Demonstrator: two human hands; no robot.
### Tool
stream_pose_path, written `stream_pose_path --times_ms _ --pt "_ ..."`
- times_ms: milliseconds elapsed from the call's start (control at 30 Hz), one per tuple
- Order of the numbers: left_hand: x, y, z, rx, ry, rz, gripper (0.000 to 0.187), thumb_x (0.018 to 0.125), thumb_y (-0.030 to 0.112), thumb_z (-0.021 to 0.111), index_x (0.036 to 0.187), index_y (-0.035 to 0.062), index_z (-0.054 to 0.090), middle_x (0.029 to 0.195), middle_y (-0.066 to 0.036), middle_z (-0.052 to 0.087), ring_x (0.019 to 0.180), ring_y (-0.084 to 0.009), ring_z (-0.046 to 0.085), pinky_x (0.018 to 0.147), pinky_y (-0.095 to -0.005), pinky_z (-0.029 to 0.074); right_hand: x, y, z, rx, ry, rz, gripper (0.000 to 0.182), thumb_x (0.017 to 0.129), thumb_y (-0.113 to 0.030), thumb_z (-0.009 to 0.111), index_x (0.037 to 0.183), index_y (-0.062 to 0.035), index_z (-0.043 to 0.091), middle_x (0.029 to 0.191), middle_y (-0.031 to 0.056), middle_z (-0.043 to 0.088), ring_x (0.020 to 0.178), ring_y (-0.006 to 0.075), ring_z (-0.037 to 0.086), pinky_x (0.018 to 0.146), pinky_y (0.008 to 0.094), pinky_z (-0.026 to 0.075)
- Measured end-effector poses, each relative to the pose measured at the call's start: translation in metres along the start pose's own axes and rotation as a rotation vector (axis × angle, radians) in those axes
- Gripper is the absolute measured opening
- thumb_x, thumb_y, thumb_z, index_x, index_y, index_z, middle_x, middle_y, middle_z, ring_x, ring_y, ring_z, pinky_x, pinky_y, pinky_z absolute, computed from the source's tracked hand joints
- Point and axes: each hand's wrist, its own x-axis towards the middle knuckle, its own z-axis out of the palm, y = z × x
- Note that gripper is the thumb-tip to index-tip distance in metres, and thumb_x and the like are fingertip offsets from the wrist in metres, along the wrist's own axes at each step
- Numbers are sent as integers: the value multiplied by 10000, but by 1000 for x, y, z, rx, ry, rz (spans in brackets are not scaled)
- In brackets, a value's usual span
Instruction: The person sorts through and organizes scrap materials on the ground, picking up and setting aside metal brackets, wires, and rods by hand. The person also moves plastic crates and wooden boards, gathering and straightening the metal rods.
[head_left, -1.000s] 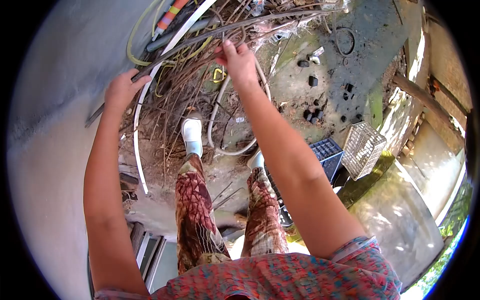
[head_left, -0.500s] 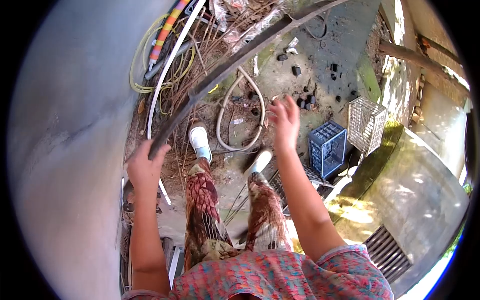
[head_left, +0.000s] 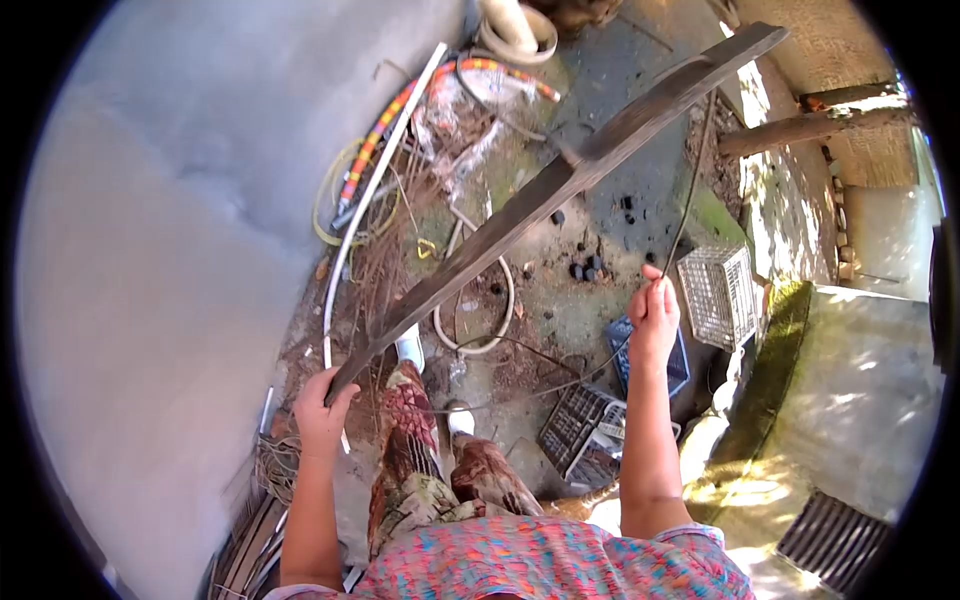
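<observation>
My left hand [head_left: 322, 410] is wrapped round the lower end of a long, dark, weathered wooden plank [head_left: 510, 215]. The plank slants up across the view to the upper right, with a small projection near its middle. To the right, my right hand [head_left: 652, 315] is closed in a pinch on a thin dark cable [head_left: 690, 190]. One length of it runs upward from my fingers, and a thin line also trails down and left from the hand. A blue crate [head_left: 675, 370] shows behind my right wrist.
A pale wall [head_left: 180, 250] rises on the left. Beside it lie a white pipe [head_left: 375, 180], a striped hose [head_left: 375, 140] and dry twigs. A looped hose [head_left: 512, 300] and black lumps [head_left: 590, 268] lie on the ground. A pale crate [head_left: 718, 290] and a dark crate [head_left: 578, 425] are at right.
My right hand was raised with fingers apart; now it pinches the thin cable, farther right. The plank stays in my left hand, and more of its far end shows. The view has shifted.
</observation>
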Motion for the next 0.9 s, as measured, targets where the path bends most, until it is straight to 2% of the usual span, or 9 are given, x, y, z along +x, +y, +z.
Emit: stream_pose_path --times_ms 133,267,433,533,567,600,633,833,900 --pt "-50 31 -39 173 50 17 339 753 143 649 1075 56 588 867 -143 584 792 -304 571 714 -334 455 -39 -71 2 188 -3 -37 242 907 -228 502 1031 -29 561 584 -45 418 472 32 304 428 184 216" --pt "-92 39 -69 156 226 34 329 768 165 626 1069 38 585 899 -164 590 841 -313 575 746 -350 451 -72 -110 14 273 -124 -15 229 863 -216 575 985 -23 596 636 -39 476 501 22 338 437 169 214" --pt "-170 37 -132 118 392 -237 280 803 254 602 988 43 609 930 -148 582 868 -298 570 767 -352 452 -134 -129 38 446 -481 29 345 860 -226 569 1081 32 506 581 -48 351 479 43 289 435 198 222" --pt "-226 15 -160 248 487 -163 303 782 300 621 925 34 604 929 -137 546 922 -296 523 815 -363 430 -167 -137 51 488 -628 72 348 876 -225 540 1102 37 499 586 -51 351 498 29 301 438 187 241" --pt "-247 0 -163 258 573 -133 291 774 280 635 918 28 607 932 -142 547 924 -306 522 821 -371 429 -182 -145 61 501 -782 100 331 877 -214 539 1092 35 505 580 -48 361 497 17 298 431 175 234" --pt "-264 -7 -171 267 581 -224 288 762 261 649 919 23 607 935 -145 549 913 -312 526 818 -377 430 -191 -139 78 459 -770 72 331 898 -229 514 1120 16 496 571 -51 329 421 19 221 363 179 183" --pt "-302 -8 -172 186 691 -205 269 758 261 637 898 31 623 837 -150 551 844 -323 534 789 -392 434 -205 -141 84 481 -921 82 328 897 -232 517 1104 22 501 565 -50 322 416 17 217 360 182 175" --pt "-473 -37 -224 171 978 -561 357 797 307 602 951 -14 594 839 -185 596 814 -342 574 730 -395 454 -395 -214 179 360 -1170 257 279 868 -215 557 1021 19 561 521 -66 316 408 11 228 358 183 141" --pt "-528 -54 -242 117 1044 -624 371 806 319 592 958 -19 590 842 -192 604 790 -348 581 706 -395 461 -460 -229 211 293 -1342 319 265 888 -210 526 1058 -8 529 533 -72 316 398 21 217 355 193 136"
